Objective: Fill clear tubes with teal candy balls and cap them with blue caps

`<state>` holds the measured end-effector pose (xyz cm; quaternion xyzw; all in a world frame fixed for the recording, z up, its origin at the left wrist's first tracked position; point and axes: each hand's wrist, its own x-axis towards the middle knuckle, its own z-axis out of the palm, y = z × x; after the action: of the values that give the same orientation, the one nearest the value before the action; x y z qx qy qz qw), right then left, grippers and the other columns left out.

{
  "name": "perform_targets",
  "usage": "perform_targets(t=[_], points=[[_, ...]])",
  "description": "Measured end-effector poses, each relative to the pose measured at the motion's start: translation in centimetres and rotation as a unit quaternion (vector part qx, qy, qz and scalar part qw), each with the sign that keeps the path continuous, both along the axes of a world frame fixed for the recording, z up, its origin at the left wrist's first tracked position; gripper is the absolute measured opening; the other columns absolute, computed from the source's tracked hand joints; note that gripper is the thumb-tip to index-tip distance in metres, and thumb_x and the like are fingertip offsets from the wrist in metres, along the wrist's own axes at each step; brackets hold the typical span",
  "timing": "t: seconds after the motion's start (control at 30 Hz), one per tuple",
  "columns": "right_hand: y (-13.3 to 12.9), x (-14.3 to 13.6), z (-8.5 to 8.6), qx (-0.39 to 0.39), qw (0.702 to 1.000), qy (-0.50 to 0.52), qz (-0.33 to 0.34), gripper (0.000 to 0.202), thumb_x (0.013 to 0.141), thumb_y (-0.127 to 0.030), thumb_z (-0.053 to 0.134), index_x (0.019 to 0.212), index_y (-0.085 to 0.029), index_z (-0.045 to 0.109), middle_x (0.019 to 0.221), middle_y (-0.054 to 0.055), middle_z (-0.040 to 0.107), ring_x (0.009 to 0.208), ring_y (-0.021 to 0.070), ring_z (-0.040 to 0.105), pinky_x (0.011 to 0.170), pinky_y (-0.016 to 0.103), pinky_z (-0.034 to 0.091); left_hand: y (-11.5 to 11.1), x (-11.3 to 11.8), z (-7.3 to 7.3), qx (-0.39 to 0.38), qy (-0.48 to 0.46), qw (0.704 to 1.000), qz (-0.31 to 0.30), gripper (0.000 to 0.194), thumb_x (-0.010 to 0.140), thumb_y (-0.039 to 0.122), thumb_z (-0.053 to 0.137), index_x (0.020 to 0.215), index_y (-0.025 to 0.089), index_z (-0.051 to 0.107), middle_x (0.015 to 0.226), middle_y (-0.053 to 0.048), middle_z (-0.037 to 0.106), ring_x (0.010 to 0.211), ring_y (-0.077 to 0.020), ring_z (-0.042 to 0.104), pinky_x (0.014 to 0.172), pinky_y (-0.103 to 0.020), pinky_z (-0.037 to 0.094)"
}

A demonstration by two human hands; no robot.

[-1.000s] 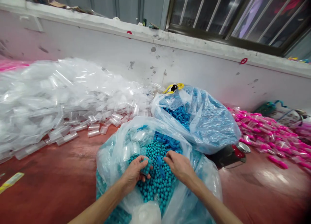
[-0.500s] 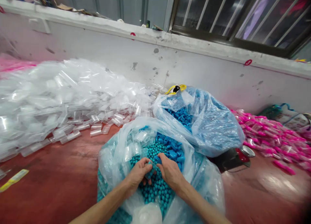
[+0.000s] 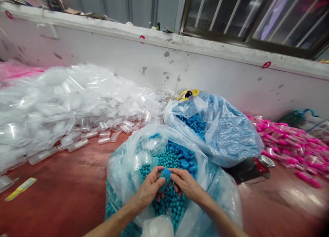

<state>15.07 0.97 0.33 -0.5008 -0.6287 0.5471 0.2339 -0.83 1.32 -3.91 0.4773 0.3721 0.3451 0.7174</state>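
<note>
Blue piece (just one) is pinched by the right hand; the left hand grips one beaded container.

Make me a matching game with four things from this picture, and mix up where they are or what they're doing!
Things:
1. Right hand
2. Round beads
3. Big clear pile
4. Big pink pile

Places and doings:
A. In the front bag
B. On the right side of the picture
C. With its fingers on a blue piece
D. On the left side of the picture

Right pairs: 1-C, 2-A, 3-D, 4-B
</note>
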Motion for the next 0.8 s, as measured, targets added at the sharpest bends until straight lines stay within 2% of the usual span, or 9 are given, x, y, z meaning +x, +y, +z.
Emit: perform_targets(t=[0.07, 0.2, 0.37, 0.5, 0.67, 0.8], points=[[0.0, -0.1, -0.4, 0.022, 0.999, -0.008, -0.024, 0.031, 0.084, -0.033, 0.036, 0.101, -0.021, 0.058, 0.057, -0.003, 0.048, 0.041, 0.0087, 0.041, 0.038, 0.019, 0.037, -0.1, 0.3, 0.2, -0.008, -0.008, 1.000, 0.012, 0.055, 0.070, 0.047, 0.056, 0.113, 0.020, 0.035, 0.072, 0.001, 0.055, 0.041, -0.0084, 0.050, 0.034, -0.019, 0.034], [-0.5, -0.3, -0.5, 0.117, 0.989, -0.069, -0.056, 0.031, 0.087, -0.034, 0.034, 0.097, -0.021, 0.060, 0.053, -0.003, 0.048, 0.048, 0.0113, 0.047, 0.047, 0.021, 0.039, -0.3, 0.8, 0.7, -0.033, -0.015, 0.999, 0.038, 0.068, 0.067, 0.047, 0.059, 0.122, 0.018, 0.031, 0.066, 0.002, 0.055, 0.041, -0.0093, 0.049, 0.033, -0.019, 0.032], [-1.1, -0.2, 0.5, 0.134, 0.988, -0.081, 0.015, 0.030, 0.089, -0.027, 0.029, 0.093, -0.020, 0.058, 0.056, -0.003, 0.051, 0.052, 0.0110, 0.049, 0.055, 0.021, 0.039, -0.7, 0.6, 1.2, -0.062, -0.037, 0.997, 0.040, 0.076, 0.062, 0.047, 0.063, 0.124, 0.015, 0.030, 0.060, 0.003, 0.055, 0.038, -0.0084, 0.047, 0.032, -0.018, 0.028], [-1.1, -0.4, 1.1, 0.192, 0.977, -0.075, 0.046, 0.029, 0.090, -0.026, 0.028, 0.090, -0.020, 0.056, 0.060, -0.003, 0.050, 0.053, 0.0099, 0.047, 0.053, 0.020, 0.036, -0.8, 0.8, 1.8, -0.053, -0.018, 0.996, 0.070, 0.063, 0.065, 0.045, 0.060, 0.116, 0.015, 0.037, 0.052, 0.006, 0.051, 0.034, -0.0060, 0.043, 0.030, -0.015, 0.025], [-1.5, -0.8, 0.2, 0.242, 0.966, -0.088, 0.033, 0.028, 0.090, -0.024, 0.028, 0.097, -0.019, 0.054, 0.070, 0.000, 0.054, 0.064, 0.0121, 0.050, 0.062, 0.022, 0.039, -1.3, 1.8, 2.0, -0.060, 0.009, 0.992, 0.110, 0.045, 0.070, 0.040, 0.053, 0.106, 0.017, 0.041, 0.051, 0.008, 0.048, 0.030, -0.0041, 0.039, 0.027, -0.013, 0.021], [-1.5, -0.5, -0.3, 0.214, 0.973, -0.076, 0.029, 0.029, 0.089, -0.022, 0.029, 0.099, -0.019, 0.056, 0.065, -0.001, 0.052, 0.059, 0.0116, 0.048, 0.060, 0.023, 0.040, -1.3, 2.0, 1.6, -0.042, 0.068, 0.988, 0.130, 0.035, 0.075, 0.036, 0.046, 0.104, 0.018, 0.040, 0.052, 0.009, 0.047, 0.029, -0.0036, 0.037, 0.027, -0.013, 0.020]])
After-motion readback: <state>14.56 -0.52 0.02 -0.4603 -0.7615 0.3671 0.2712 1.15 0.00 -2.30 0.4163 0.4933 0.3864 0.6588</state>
